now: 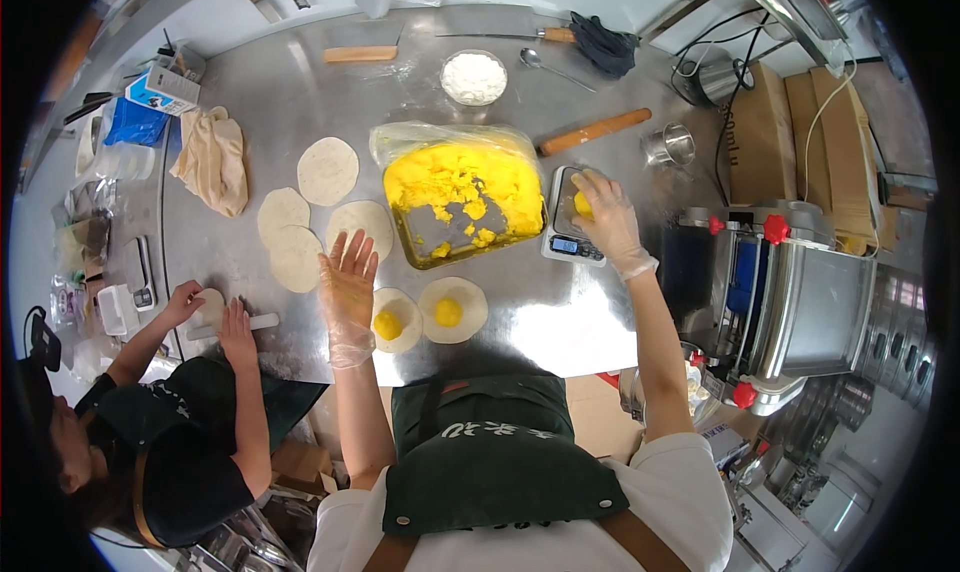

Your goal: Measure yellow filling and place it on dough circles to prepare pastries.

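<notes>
My gloved right hand has its fingers curled round a yellow filling ball on the digital scale. My gloved left hand is open, palm up, fingers apart, beside round dough discs; yellow residue shows on its palm. Just right of it, two discs each carry a yellow lump. Between my hands, a metal tray with a plastic sheet holds crumbly yellow filling. More plain discs lie left of the tray.
Behind are a white powder bowl, rolling pin, knife, spoon and steel cup. A dough machine stands right, cardboard behind it. At lower left, a co-worker rolls a disc; cloth lies above.
</notes>
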`<state>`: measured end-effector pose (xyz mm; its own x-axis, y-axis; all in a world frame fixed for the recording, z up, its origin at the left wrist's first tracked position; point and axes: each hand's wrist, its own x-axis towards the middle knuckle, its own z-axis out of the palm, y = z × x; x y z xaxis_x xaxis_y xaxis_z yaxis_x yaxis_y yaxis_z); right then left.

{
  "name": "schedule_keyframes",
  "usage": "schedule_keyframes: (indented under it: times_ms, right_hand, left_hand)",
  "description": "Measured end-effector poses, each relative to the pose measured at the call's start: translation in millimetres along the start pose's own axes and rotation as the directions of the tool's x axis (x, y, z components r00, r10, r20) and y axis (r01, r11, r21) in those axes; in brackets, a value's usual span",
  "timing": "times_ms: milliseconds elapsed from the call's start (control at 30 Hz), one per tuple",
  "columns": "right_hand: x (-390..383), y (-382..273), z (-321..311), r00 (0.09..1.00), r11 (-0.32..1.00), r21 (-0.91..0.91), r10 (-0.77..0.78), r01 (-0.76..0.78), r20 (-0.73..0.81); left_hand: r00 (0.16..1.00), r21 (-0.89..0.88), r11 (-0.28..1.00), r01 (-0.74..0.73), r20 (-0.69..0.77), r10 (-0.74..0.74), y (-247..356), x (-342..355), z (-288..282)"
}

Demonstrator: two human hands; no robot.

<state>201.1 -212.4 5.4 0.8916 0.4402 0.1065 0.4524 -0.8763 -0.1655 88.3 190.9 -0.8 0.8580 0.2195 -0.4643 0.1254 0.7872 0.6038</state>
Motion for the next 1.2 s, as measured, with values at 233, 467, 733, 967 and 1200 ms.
schedule_keyframes:
  times_ms: [233,467,733,967,1200]
  right_hand:
    - [13,-106,69,0.995,0.93,0.368,0.038,-0.002,-0.09]
    - [42,-150,98,0.998,0.987,0.152,-0.049,0.042,0.048]
    - [37,-176,115,0.992,0.943,0.315,0.078,-0.105,0.096]
    - [5,-56,22,0.787,0.825,0.505,0.48,-0.254,-0.387]
    - [-15,-15,13,0.735,0.765,0.395,0.624,-0.508,-0.264]
  left_hand:
    - [0.999,0.025,0.999,0.04,-0.001,-0.04,-14,-1,23]
    - [0.997,0.035,0.996,0.076,-0.024,-0.075,-22,-2,17]
    - [0.996,0.01,0.996,0.087,0.014,-0.087,-22,1,10]
    - [0.998,-0.013,0.998,0.067,0.018,-0.066,-17,1,-5]
    - [0.992,-0.041,0.991,0.13,0.001,-0.13,-30,3,20]
